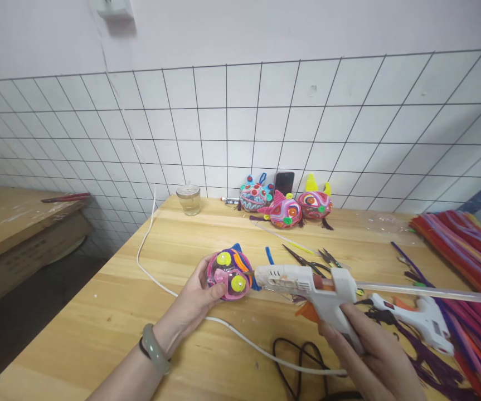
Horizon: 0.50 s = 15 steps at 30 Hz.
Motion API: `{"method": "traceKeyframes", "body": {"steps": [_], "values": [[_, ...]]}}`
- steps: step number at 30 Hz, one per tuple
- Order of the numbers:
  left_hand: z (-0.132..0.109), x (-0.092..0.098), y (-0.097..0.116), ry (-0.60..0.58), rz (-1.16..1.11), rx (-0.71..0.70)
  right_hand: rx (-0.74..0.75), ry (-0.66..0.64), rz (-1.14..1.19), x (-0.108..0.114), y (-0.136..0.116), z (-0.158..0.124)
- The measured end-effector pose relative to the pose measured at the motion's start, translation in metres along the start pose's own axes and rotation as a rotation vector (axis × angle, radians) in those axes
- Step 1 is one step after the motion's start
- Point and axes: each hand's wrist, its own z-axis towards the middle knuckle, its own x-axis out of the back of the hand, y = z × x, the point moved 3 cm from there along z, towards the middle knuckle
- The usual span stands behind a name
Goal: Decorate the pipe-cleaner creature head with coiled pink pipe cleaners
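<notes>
My left hand (pixel 198 287) is closed around a round craft ornament (pixel 231 274), its thumb across the lower front. The ornament has two yellow coiled eyes, a pink patch and stripes of orange, blue and purple; part of its surface is bare and shiny. In my right hand (pixel 369 351) is a white hot glue gun (pixel 294 278) with an orange trigger, gripped by its handle. The nozzle points left and reaches the ornament's right side; whether it touches, I cannot tell. A long clear glue stick (pixel 432 292) sticks out of the gun's back.
Three colourful ornaments (pixel 284 211) and a phone (pixel 284 184) stand by the tiled wall. A lidded glass (pixel 189 199) is at the back left. Scissors (pixel 302 259), a second glue gun (pixel 418 317) and pipe-cleaner bundles (pixel 457 245) lie right. A white cord (pixel 240 334) crosses the table.
</notes>
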Motion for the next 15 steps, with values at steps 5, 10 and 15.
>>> {"method": "traceKeyframes", "body": {"steps": [5, 10, 15], "values": [[0.0001, 0.0009, -0.0013, -0.018, -0.002, -0.007, 0.023, 0.002, 0.006, -0.0003, -0.0026, 0.0008], [0.0017, 0.0026, -0.0040, -0.018, 0.017, -0.015, -0.028, -0.056, 0.037, -0.0010, 0.0027, -0.0036], [0.0013, 0.0009, -0.0021, -0.033, 0.106, -0.038, -0.045, -0.041, 0.031, -0.0011, 0.0045, -0.0070]]}}
